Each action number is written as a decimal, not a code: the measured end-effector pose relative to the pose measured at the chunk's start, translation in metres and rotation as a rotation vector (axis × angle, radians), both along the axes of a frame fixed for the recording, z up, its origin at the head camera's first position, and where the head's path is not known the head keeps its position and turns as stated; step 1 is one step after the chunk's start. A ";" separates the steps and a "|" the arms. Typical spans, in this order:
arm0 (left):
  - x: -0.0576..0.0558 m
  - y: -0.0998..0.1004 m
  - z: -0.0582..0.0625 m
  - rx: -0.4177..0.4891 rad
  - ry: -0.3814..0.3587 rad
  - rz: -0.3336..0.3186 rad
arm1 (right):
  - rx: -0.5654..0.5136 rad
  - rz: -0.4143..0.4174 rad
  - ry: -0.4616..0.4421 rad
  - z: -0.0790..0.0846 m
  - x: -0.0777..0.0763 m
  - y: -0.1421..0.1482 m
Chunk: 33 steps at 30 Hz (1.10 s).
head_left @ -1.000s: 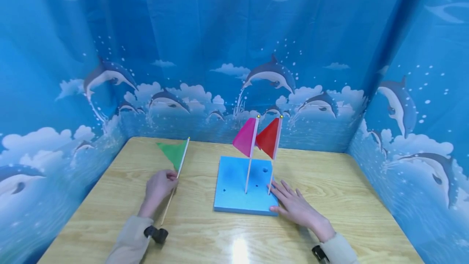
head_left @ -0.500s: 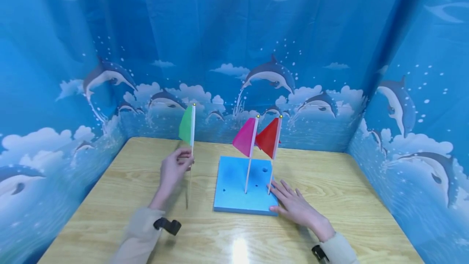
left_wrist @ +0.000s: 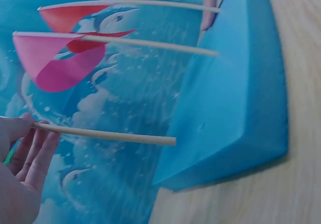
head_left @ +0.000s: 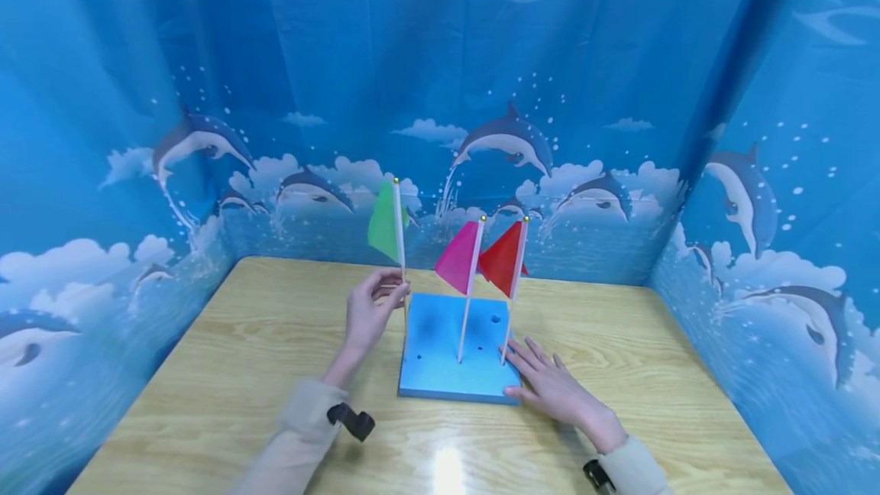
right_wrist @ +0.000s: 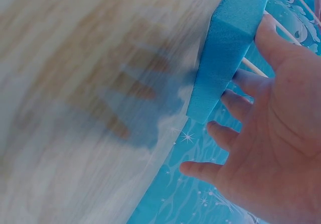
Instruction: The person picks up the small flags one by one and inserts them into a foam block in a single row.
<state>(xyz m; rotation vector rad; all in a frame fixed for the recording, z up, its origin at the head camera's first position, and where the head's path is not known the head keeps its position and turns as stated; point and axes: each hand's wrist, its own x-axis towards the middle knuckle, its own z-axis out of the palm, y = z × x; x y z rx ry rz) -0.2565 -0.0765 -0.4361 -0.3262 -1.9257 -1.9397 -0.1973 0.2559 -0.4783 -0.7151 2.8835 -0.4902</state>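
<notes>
My left hand (head_left: pixel 371 312) pinches the stick of a green flag (head_left: pixel 385 226) between thumb and fingers, holding it nearly upright at the left edge of a blue foam block (head_left: pixel 440 376). In the left wrist view the bare lower end of this stick (left_wrist: pixel 125 136) is apart from the block's face, near a small hole. A pink flag (head_left: pixel 457 258) and a red flag (head_left: pixel 502 258) stand in the block, leaning slightly right. With fingers spread and straight, my right hand (head_left: pixel 553 388) rests on the block's right edge, beside the red flag's stick.
The block lies on a wooden table (head_left: pixel 275 357) and has a larger hole (head_left: pixel 496 318) near its far right corner, besides small ones. A blue curtain (head_left: pixel 385 59) printed with dolphins hangs behind the table and along both sides.
My left hand has lifted the green flag and carried it right to the block's left edge, turning it from slanted to nearly upright. The right hand stays in place.
</notes>
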 end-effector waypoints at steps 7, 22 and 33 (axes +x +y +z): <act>0.000 0.017 -0.014 0.044 0.042 -0.024 | 0.020 -0.016 -0.020 -0.001 -0.001 0.000; 0.027 0.026 0.003 -0.025 0.027 -0.025 | 0.022 -0.022 -0.033 -0.001 -0.002 0.000; 0.034 0.031 0.001 -0.100 0.004 0.000 | 0.018 -0.031 -0.037 0.002 -0.001 0.000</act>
